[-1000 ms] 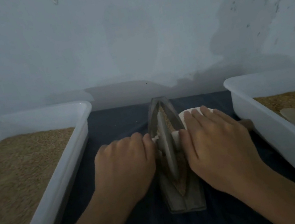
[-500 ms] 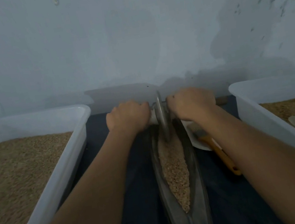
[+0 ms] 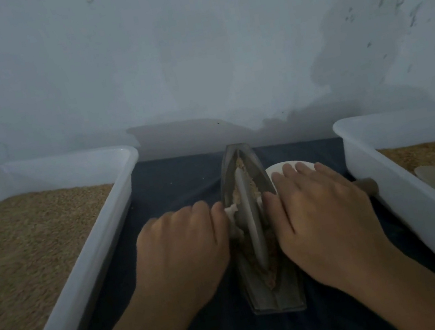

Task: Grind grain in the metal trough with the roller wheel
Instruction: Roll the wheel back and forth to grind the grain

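Surface: dark cloth (image 3: pixel 179 183) against a pale wall.
Trough: metal trough (image 3: pixel 274 297) lies centred, grain (image 3: pixel 239 165) inside.
Wheel: roller wheel (image 3: pixel 249 217) stands mid-trough.
Hands: left hand (image 3: pixel 181 246) and right hand (image 3: pixel 324 215) press flat, fingers extended, on the axle (image 3: pixel 230 210).
Technique: keep your pressure equal, wheel upright.

We see the metal trough (image 3: pixel 274 297), narrow and boat-shaped, lying lengthwise on the dark cloth. The roller wheel (image 3: pixel 250 223) stands upright on edge in its middle, with tan grain (image 3: pixel 242 166) lining the channel around it.
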Demonstrator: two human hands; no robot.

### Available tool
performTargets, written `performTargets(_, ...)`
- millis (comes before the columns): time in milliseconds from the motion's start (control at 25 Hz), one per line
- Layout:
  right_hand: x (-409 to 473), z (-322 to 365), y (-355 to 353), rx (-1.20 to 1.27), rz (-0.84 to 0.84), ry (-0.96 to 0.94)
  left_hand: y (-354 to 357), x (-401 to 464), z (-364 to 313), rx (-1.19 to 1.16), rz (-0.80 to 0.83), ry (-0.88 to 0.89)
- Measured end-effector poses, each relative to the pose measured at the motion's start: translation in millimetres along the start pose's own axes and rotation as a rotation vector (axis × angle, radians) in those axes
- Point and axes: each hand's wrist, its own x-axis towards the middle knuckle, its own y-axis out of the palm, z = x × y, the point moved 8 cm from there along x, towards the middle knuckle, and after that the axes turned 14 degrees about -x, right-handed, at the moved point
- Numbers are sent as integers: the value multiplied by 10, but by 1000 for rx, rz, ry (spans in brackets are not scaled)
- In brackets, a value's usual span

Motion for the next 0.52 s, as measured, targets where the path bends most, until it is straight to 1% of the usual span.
performTargets(120,186,-10,136,63,51,-7,173,164,62,107,105,-8)
performTargets(200,461,-95,391,75,143,38,290,463,187,137,101,-65)
performTargets(280,778,-216,770,71,271,110,373,875,380,116,97,-183)
performTargets(360,1042,-357,1067,158,386,214,438,1252,577,30,119,-337)
performTargets(440,1177,-398,1180,221,430,241,479,1475,694,-71,110,-444)
performTargets(520,1153,-383,1145,225,414,240,461,1447,668,-54,121,-438)
